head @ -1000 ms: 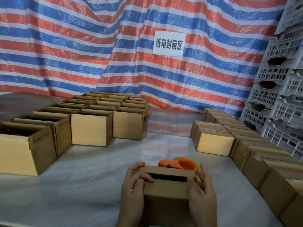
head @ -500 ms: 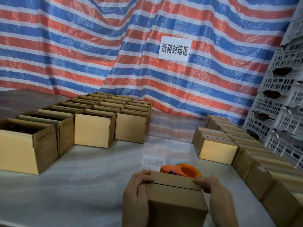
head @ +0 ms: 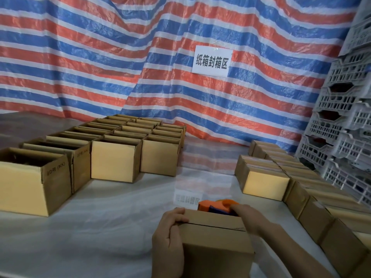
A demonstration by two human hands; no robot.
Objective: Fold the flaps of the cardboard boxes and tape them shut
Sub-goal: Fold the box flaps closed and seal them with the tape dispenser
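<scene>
The cardboard box (head: 215,245) sits at the near edge of the white-covered table (head: 100,227), its flaps folded flat with a dark seam across the top. The left hand (head: 170,239) clasps its left side, fingers curled over the top corner. The right hand (head: 249,216) reaches past the far right corner to the orange tape dispenser (head: 216,204) just behind the box; whether it grips the dispenser cannot be told.

One left hand (head: 168,237), one right hand (head: 250,216), one held box (head: 214,245), one dispenser (head: 217,205), one sign (head: 211,61). Count of other boxes (head: 114,159) and crates (head: 341,121): not clear.
</scene>
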